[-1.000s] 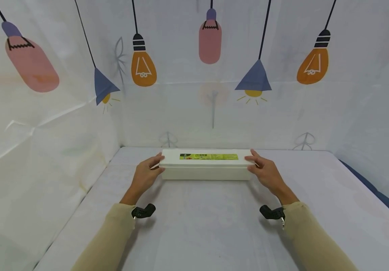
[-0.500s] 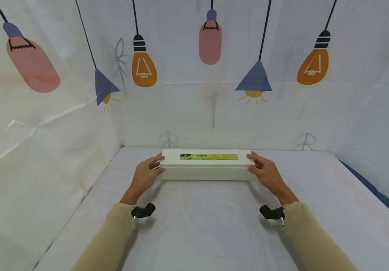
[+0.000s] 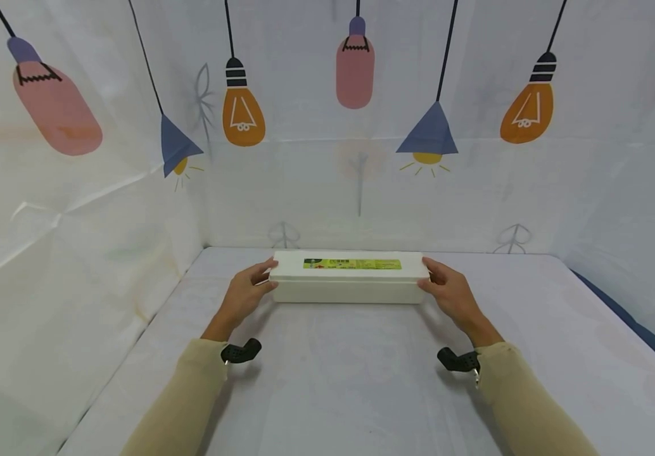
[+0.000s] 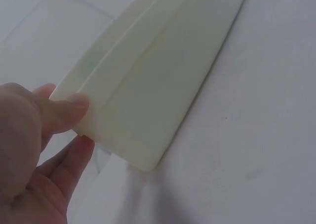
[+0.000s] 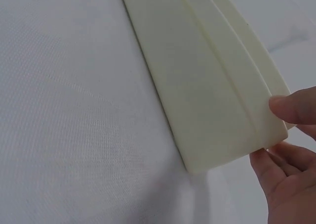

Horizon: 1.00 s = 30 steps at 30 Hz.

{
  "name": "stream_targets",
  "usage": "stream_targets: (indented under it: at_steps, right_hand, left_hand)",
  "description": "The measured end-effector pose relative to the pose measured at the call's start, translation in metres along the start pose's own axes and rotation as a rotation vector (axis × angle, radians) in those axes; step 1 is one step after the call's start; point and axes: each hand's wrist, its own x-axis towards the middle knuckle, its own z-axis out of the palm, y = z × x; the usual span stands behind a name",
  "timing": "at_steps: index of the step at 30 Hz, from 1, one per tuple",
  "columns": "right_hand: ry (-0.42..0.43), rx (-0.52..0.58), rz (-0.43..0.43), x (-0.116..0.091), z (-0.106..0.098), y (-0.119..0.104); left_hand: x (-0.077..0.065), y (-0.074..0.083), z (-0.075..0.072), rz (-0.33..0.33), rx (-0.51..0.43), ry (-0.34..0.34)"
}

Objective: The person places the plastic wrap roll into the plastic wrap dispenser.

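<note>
A long white lidded box [image 3: 356, 291] with a yellow-green printed label [image 3: 353, 263] on its lid [image 3: 290, 269] lies crosswise at the far side of the table. My left hand [image 3: 243, 293] holds its left end, thumb on the front of the lid's rim and fingers at the end face. The right hand [image 3: 451, 292] holds the opposite end in the same way, thumb on the front rim. In the left wrist view, the fingertips reach under the rim at the box's corner [image 4: 143, 155]. The right wrist view shows the lid seated on the box's body [image 5: 197, 110].
White cloth covers the table [image 3: 339, 373]. Behind the box rises a white curtain [image 3: 305, 190] printed with hanging lamps, and another sheet [image 3: 76, 253] closes off the left side. Each wrist wears a black camera mount [image 3: 241, 351].
The right hand's fingers have slid off the lid's top to the right end's edge. Both hands and the box otherwise stay nearly in place; the view has shifted very slightly.
</note>
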Motion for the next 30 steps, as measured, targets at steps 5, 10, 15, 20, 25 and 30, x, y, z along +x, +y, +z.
stream_targets:
  at_steps: [5,10,15,20,25,30]
  right_hand:
    - [0.009,0.004,0.015,-0.0004,0.0002,-0.0001]
    - [0.013,0.014,0.022,-0.0007,-0.0004,0.0005]
    - [-0.006,0.012,0.020,-0.0007,-0.0016,0.0003]
    - [-0.029,-0.025,0.028,-0.0002,-0.0028,-0.0015]
    - [-0.055,-0.051,0.060,-0.0019,-0.0043,-0.0037]
    - [-0.063,-0.033,0.069,-0.0040,-0.0053,-0.0043]
  left_hand:
    - [0.0010,-0.0014,0.0009,0.005,-0.011,-0.004]
    - [0.0019,-0.0031,0.0010,0.007,-0.017,-0.008]
    - [0.0002,-0.0029,0.0002,-0.005,-0.010,-0.006]
    - [-0.0020,-0.0015,0.0001,-0.009,-0.017,0.015]
    - [-0.0039,-0.0028,0.0016,-0.021,-0.011,0.013]
    - [-0.0057,-0.0020,0.0033,-0.052,-0.019,0.009]
